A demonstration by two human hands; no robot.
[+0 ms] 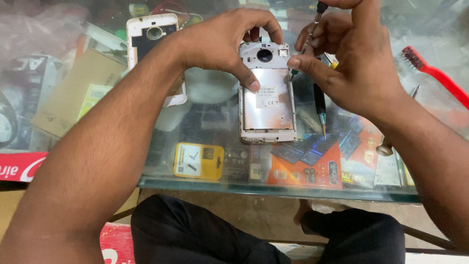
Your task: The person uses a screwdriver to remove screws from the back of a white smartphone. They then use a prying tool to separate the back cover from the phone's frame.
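An opened smartphone [267,105] lies face down on the glass counter [244,188], its back cover off and its silver inner plate showing. My left hand [222,41] grips the phone's top end, thumb on the plate and fingers curled over the upper edge. My right hand [349,58] holds a thin screwdriver [312,27] upright, its tip down at the phone's top right corner, while the index finger rests on the phone's right edge. A second black screwdriver [320,105] lies on the glass just right of the phone.
A white phone back cover [146,36] lies at the back left, a red-handled brush [437,76] at the far right. Under the glass sit a yellow packet [198,160], orange packets [308,166] and a brown box [73,90]. My dark-trousered knees [195,234] are below the counter edge.
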